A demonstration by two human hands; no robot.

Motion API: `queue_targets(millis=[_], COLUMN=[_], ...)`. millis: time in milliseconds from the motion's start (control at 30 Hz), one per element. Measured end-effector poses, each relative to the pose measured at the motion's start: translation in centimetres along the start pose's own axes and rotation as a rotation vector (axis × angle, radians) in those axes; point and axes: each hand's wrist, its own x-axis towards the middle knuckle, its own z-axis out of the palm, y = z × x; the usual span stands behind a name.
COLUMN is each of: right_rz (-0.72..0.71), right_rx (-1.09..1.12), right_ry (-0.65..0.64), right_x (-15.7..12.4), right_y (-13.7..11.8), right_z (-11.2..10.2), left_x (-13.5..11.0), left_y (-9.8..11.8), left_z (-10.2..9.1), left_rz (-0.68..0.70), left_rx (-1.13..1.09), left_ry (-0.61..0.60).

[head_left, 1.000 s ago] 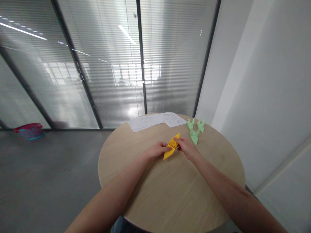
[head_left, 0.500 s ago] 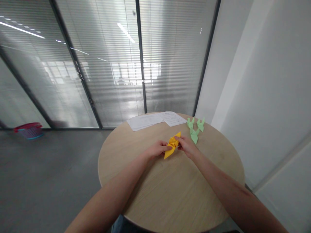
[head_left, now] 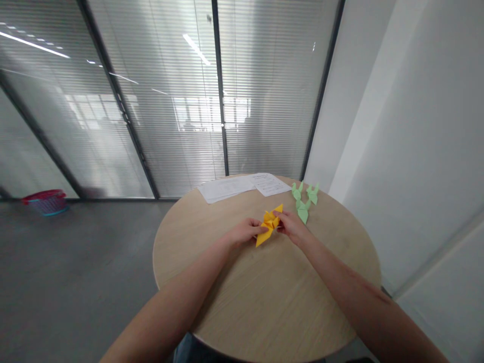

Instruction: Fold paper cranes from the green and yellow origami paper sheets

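A folded yellow paper figure (head_left: 269, 226) lies on the round wooden table (head_left: 264, 297), held between both hands. My left hand (head_left: 245, 232) pinches its left side, fingers closed on the paper. My right hand (head_left: 290, 225) pinches its right side near the upper tip. Just beyond my right hand sit three folded green paper figures (head_left: 303, 200), apart from both hands.
White printed sheets (head_left: 242, 186) lie at the table's far edge. A glass wall with blinds stands behind the table, a white wall to the right. A red and blue basket (head_left: 45, 201) rests on the grey floor at the far left.
The yellow figure's upper tip has swung slightly right and its folds have been worked between the fingers. Both hands stay at the same spot.
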Motion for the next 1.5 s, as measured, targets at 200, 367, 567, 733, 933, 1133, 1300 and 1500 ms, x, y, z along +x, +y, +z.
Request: queue_targets(millis=[200,367,567,733,933,1133,1300,1500], right_rz=[0.007,0.009,-0.006,-0.039,0.010,0.038,-0.013,-0.094], right_rx=[0.010,0.037,-0.016,-0.016,0.150,0.235,0.203,0.164], right_ry=[0.023,-0.001,-0.030,-0.031,-0.087,-0.107,-0.112,-0.116], right_x=[-0.1,-0.3,-0.4,-0.5,-1.0,-1.0,-0.9,-0.6], right_y=[-0.1,-0.3,-0.1,0.0,-0.8,-0.9,-0.6,-0.5], right_z=[0.2,0.4,0.4,0.5,0.7,0.8,0.7,0.6], left_x=[-0.2,-0.2,0.2,0.0,0.0,-0.1,-0.1,0.4], left_y=[0.3,0.3,0.0,0.6,0.6,0.5,0.5,0.0], left_z=[0.2,0.5,0.5,0.4,0.4,0.5,0.5,0.1], left_rz=[0.011,0.010,0.037,0.063,0.127,0.167,0.159,0.175], left_rx=[-0.026,-0.037,-0.001,0.015,-0.030,-0.048,-0.051,-0.033], left_ry=[-0.001,0.010,0.073,0.148,0.115,0.128,0.153,0.164])
